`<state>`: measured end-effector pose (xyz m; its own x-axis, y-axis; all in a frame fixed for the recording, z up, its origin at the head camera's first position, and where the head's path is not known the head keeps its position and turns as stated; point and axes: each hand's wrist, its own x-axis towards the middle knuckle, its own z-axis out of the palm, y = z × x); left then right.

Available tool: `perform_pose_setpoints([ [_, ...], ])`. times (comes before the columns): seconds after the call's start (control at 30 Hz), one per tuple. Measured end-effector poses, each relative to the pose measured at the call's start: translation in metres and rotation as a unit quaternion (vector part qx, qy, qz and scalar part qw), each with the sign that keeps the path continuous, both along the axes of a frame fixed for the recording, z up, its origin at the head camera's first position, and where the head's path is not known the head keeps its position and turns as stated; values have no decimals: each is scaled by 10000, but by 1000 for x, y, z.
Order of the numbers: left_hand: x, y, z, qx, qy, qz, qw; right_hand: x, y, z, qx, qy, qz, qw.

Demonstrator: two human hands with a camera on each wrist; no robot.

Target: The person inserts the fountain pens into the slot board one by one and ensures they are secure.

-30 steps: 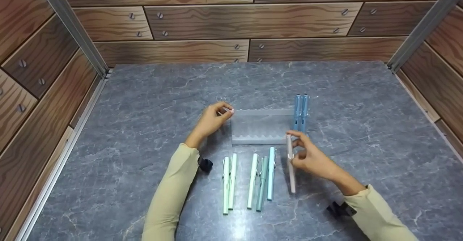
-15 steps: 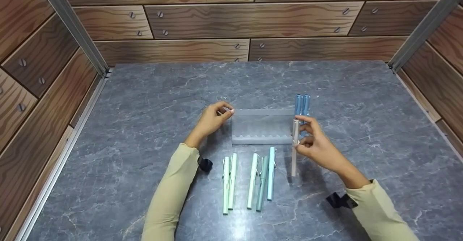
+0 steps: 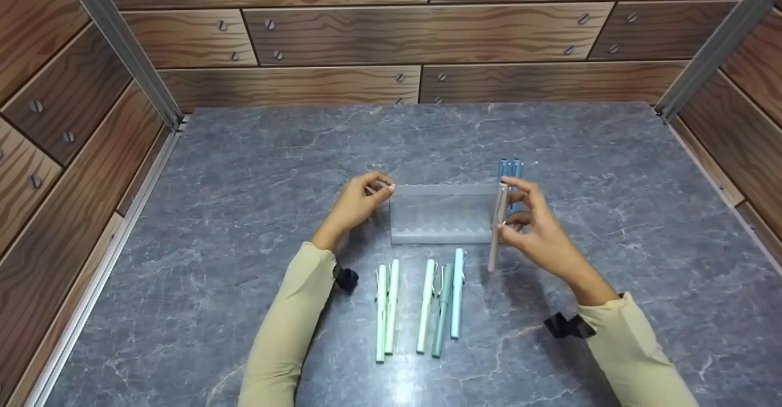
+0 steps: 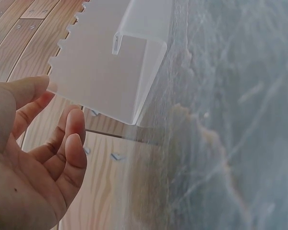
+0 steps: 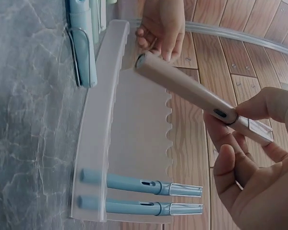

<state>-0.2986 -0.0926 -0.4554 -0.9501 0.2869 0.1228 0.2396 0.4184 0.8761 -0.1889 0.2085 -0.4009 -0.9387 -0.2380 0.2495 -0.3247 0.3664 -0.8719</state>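
A frosted plastic pen stand (image 3: 443, 211) with notched edges stands mid-table. My left hand (image 3: 361, 199) pinches its back left corner (image 4: 53, 86) between thumb and forefinger. In my right hand (image 3: 534, 227) a pale pink pen (image 3: 498, 230) is held by the cap end, tilted and raised over the stand's right part. Two blue pens (image 5: 134, 184) rest side by side in notches at the stand's right end; the right hand partly hides them in the head view.
In front of the stand lie two light green pens (image 3: 382, 315), another light green pen (image 3: 426, 309), a dark green pen (image 3: 441, 315) and a light blue pen (image 3: 457, 297). Wood-patterned walls (image 3: 421, 34) bound the table (image 3: 244, 168) at the back and sides.
My right hand has carried the pink pen away from me, from in front of the stand to over its right end beside the blue pens. The left hand keeps its place at the corner.
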Motion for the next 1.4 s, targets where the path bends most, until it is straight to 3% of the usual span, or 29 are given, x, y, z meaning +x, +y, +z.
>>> perform_pose_setpoints([
  [0.6,1,-3,0,-18,7,-18,10000,-23,5,-12,128,567,-472,9972],
  [0.9,2,-3,0,19,87,31,10000,-34,4,-20,224,1289,-742,9886],
  [1.4,0,-1,0,-76,-17,-86,9999,-45,7,-31,645,1693,-922,9791],
])
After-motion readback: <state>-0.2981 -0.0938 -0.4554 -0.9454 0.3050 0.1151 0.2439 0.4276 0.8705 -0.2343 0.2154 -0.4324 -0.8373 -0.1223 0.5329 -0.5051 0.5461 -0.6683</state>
